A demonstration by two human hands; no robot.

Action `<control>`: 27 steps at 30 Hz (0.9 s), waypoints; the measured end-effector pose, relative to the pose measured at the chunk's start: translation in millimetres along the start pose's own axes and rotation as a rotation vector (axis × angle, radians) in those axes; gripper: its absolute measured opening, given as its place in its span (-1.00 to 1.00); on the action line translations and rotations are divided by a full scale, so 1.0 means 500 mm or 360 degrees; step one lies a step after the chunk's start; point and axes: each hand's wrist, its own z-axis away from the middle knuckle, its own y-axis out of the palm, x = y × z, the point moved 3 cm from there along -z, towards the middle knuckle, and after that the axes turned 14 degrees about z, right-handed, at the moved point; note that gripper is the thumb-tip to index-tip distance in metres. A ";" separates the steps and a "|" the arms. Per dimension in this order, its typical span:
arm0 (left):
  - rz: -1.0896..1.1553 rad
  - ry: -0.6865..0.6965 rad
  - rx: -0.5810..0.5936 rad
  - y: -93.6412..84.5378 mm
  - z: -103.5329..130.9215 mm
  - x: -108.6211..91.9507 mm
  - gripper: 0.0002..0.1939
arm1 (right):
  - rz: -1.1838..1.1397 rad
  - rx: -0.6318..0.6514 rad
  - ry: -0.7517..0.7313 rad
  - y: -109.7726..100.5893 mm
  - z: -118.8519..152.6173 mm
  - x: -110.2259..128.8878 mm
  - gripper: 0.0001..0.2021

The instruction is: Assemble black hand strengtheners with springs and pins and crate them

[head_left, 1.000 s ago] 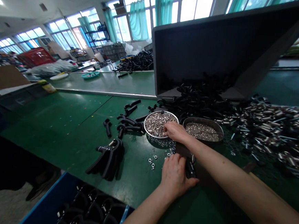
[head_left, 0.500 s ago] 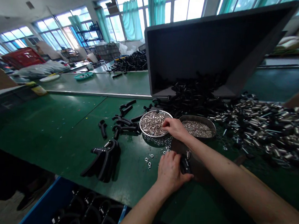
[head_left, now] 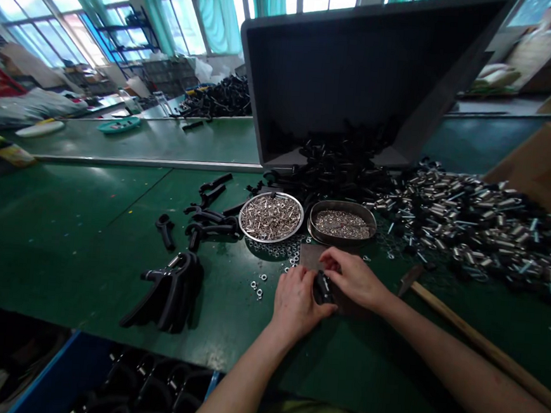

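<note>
My left hand (head_left: 296, 303) is closed around a black plastic clamp part (head_left: 323, 289), holding it over a flat metal block (head_left: 308, 255) on the bench. At the top of that part, my right hand (head_left: 354, 280) has its fingertips pinched together; whatever they hold is hidden. Beyond the hands, a round metal dish (head_left: 255, 236) is full of small metal pins. To its right sits an oval tin (head_left: 344, 241) with small metal pieces. Loose small metal rings (head_left: 260, 294) lie left of my left hand.
A hammer (head_left: 475, 337) lies right of my right forearm. Black clamps (head_left: 173, 294) and loose black parts (head_left: 214, 227) are on the left. A heap of metal-and-black pieces (head_left: 484, 223) spreads right. A tipped grey bin (head_left: 259, 103) stands behind; a blue crate (head_left: 47, 379) is below the bench edge.
My right hand has left the pin dish and come down to the black clamp part in my left hand. The view has shifted right, bringing the hammer into fuller view.
</note>
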 end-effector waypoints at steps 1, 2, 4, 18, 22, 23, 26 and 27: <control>-0.0015 -0.0005 0.0007 0.000 0.000 0.000 -0.49 | 0.0112 -0.0024 -0.0063 0.004 0.000 0.006 -0.75; -0.0032 -0.0015 0.0017 0.001 0.000 -0.001 -0.49 | 0.0237 -0.0052 -0.0146 0.009 0.001 0.013 -0.77; -0.0075 -0.0040 0.0042 0.002 -0.001 -0.002 -0.52 | 0.0477 -0.0100 -0.0351 0.022 0.012 0.028 -0.82; -0.0261 0.0114 0.0161 -0.003 0.004 -0.015 -0.35 | 0.0983 0.0256 0.0417 -0.096 -0.137 -0.129 -0.91; -0.0389 0.0160 0.0236 0.001 0.004 -0.018 -0.31 | 0.1032 0.0474 0.0501 -0.078 -0.176 -0.165 -0.82; -0.0392 0.0164 0.0256 0.002 0.004 -0.016 -0.30 | 0.1026 0.0481 0.0508 -0.073 -0.177 -0.169 -0.79; -0.0343 0.0166 0.0296 0.009 0.004 -0.009 -0.27 | 0.0958 0.0392 0.0515 -0.069 -0.173 -0.177 -0.82; -0.0317 0.0168 0.0300 0.010 0.003 -0.006 -0.27 | 0.0918 0.0334 0.0515 -0.071 -0.170 -0.178 -0.85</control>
